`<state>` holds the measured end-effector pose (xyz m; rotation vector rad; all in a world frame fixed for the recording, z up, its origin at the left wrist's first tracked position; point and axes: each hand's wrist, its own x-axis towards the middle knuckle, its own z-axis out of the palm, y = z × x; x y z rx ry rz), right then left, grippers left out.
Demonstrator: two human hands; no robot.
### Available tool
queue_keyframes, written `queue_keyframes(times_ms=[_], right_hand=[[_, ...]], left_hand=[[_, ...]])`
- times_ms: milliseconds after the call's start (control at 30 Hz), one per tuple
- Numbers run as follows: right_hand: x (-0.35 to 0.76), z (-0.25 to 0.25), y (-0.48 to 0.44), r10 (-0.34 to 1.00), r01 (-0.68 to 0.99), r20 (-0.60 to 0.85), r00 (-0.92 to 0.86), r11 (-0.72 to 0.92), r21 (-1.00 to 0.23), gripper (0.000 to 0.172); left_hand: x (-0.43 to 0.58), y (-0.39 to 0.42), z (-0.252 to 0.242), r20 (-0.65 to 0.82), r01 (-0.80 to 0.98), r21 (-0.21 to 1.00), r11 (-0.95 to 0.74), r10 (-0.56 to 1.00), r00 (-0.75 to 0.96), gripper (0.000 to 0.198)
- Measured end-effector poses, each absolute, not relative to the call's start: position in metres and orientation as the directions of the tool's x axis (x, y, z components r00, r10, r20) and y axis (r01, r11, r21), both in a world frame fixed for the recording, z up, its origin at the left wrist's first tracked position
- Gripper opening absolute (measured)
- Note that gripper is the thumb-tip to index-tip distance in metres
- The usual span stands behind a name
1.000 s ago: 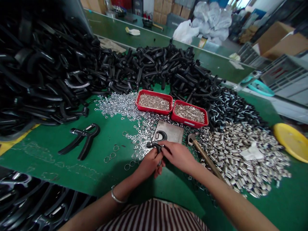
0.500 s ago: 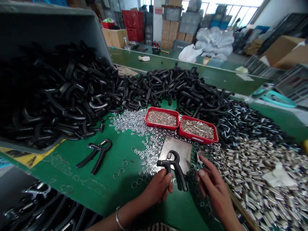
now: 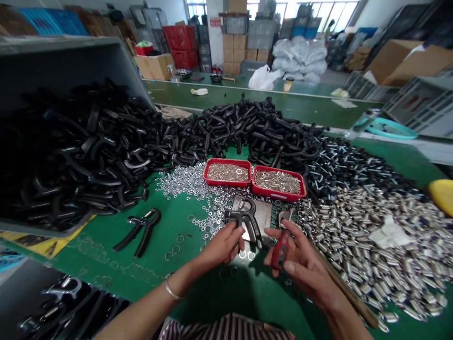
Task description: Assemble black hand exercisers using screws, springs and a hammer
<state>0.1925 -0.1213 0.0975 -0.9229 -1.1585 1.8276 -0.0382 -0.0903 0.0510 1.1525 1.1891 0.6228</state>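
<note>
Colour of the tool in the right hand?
The tool is red with a dark patch; head view.

Counted: one left hand (image 3: 222,244), one right hand (image 3: 307,262), two red trays (image 3: 226,182), one metal plate (image 3: 265,216), one hammer (image 3: 341,283), one red tool (image 3: 281,250). Hand grips (image 3: 252,224): one held, one on the bench (image 3: 92,262). Springs (image 3: 348,241): beyond count.

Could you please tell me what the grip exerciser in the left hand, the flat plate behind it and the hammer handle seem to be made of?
Grip exerciser: probably black plastic, satin, given its soft highlights; its spring looks like bright metal, from the shine.
Flat plate: likely bare metal, perhaps steel, grey with a dull sheen.
Hammer handle: seemingly wood, from its matte brown look.
</note>
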Motion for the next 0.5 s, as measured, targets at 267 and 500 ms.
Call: queue_keyframes(times_ms=[267, 500], right_hand=[[0.203, 0.085, -0.12, 0.932, -0.253, -0.164, -0.323, -0.252, -0.934, 0.054], [0.209, 0.066, -0.104, 0.958, -0.211, -0.256, -0.13, -0.279, -0.937, 0.035]], left_hand=[[-0.058, -0.073, 0.064, -0.157, 0.828, 0.558, -0.056, 0.972, 0.172, 0.045], [-0.06, -0.076, 0.058, 0.047, 0.807, 0.549, -0.219, 0.972, 0.232, 0.029]])
